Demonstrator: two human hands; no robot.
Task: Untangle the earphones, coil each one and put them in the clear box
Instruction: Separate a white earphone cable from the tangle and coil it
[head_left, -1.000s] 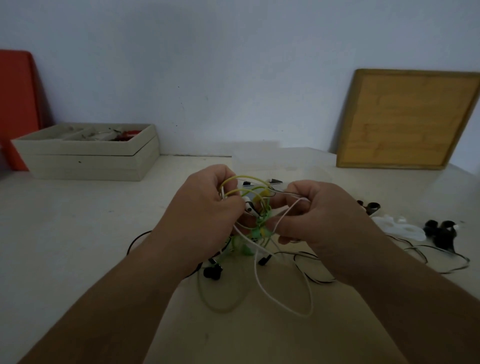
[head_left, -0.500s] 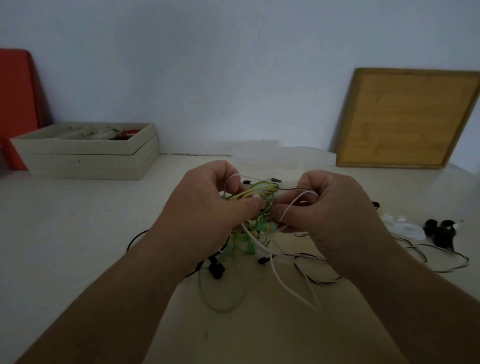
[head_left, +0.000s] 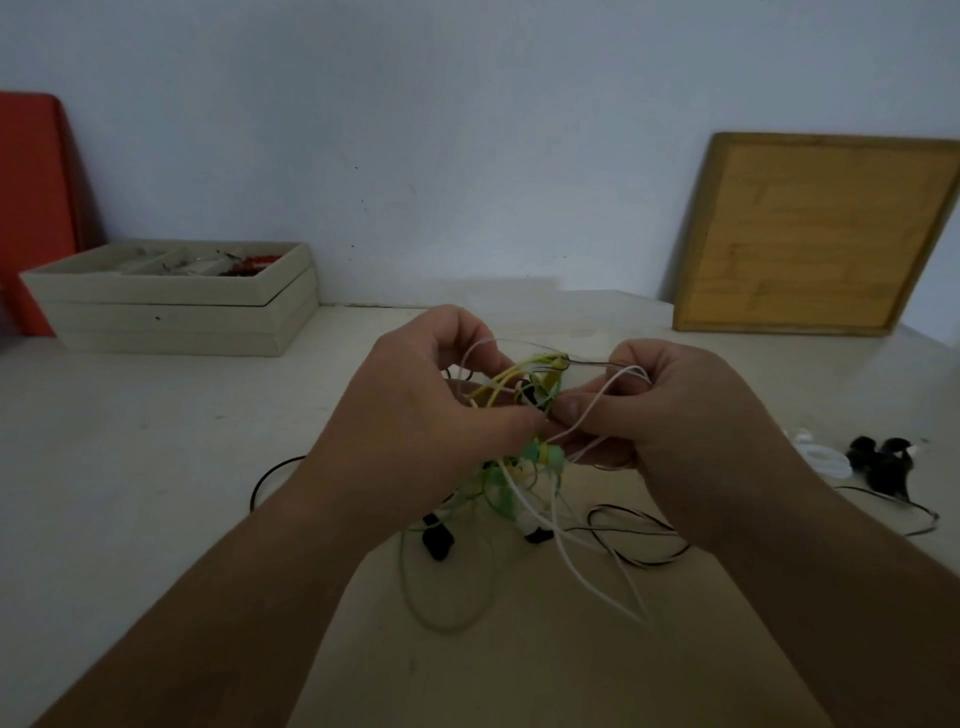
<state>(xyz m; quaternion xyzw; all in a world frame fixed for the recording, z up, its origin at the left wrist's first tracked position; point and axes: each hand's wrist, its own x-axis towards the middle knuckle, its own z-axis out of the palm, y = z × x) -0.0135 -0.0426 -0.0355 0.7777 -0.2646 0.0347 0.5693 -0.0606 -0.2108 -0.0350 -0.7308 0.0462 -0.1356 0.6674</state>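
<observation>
Earphone cables in yellow, green, white and black form one knot (head_left: 524, 382), held up off the table (head_left: 130, 467) between two bare hands in the lower middle of the head view. The left hand (head_left: 415, 415) has its fingers curled round the knot's left side, thumb pressed onto the yellow strands. The right hand (head_left: 675, 426) pinches a white cable (head_left: 605, 397) between thumb and forefinger — that cable arches over its fingers, and a thin dark wire runs from the top of the knot to the same fingertips. Below the hands the green strands (head_left: 501, 491) hang down, a white loop (head_left: 587, 577) trails toward the table, and a black plug (head_left: 439, 540) shows under the left hand. A black cable (head_left: 639, 558) lies in loose curves on the table beneath the right wrist. Further right, apart from the knot, lie a white coil (head_left: 826, 460) and, just beside it, a black pair (head_left: 878, 465). At the back wall a wooden board (head_left: 815, 234) leans on the right, stacked beige trays (head_left: 171, 312) sit on the left, and a red panel (head_left: 31, 208) stands behind them.
</observation>
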